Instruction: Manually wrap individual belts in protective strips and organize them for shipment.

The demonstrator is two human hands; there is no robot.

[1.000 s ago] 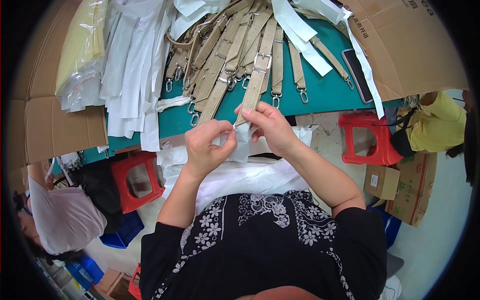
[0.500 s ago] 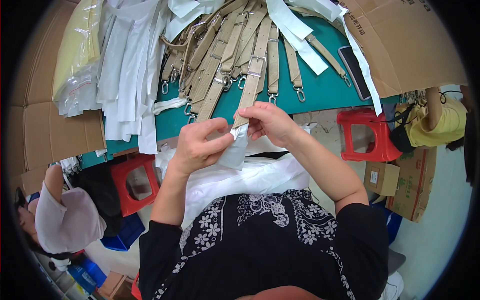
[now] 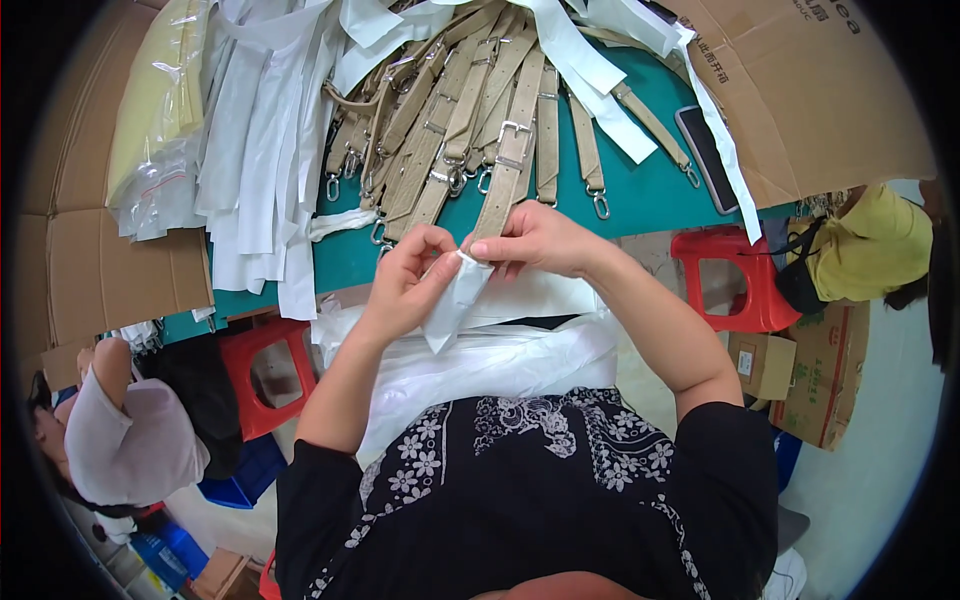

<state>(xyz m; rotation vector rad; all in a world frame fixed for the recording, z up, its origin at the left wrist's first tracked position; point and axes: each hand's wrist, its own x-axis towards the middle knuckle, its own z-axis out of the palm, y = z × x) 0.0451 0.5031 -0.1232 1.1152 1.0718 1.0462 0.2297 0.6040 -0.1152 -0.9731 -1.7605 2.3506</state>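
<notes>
At the near edge of the green table, a beige strap (image 3: 513, 160) with a silver buckle comes down toward me. My right hand (image 3: 545, 240) is closed on its near end, thumb on top and fingers beneath. A thin white wrapping strip (image 3: 458, 300) covers the strap's tip and hangs below it. My left hand (image 3: 405, 285) pinches the upper edge of this strip between thumb and fingers, right beside my right thumb. Beyond my hands, several similar beige straps (image 3: 440, 120) with buckles and snap hooks lie in a fanned pile.
White strips (image 3: 262, 150) drape over the green table (image 3: 340, 250) at left, near a yellow plastic-wrapped bundle (image 3: 165, 110). A phone (image 3: 705, 160) lies at right. Cardboard (image 3: 800, 110) flanks both sides. Red stools (image 3: 735, 285) and two other people sit left and right. White material (image 3: 480, 365) covers my lap.
My left hand has moved in to the strap's tip and now pinches the white strip there. The strip's hanging end has swung left. My right hand has slid slightly along the strap.
</notes>
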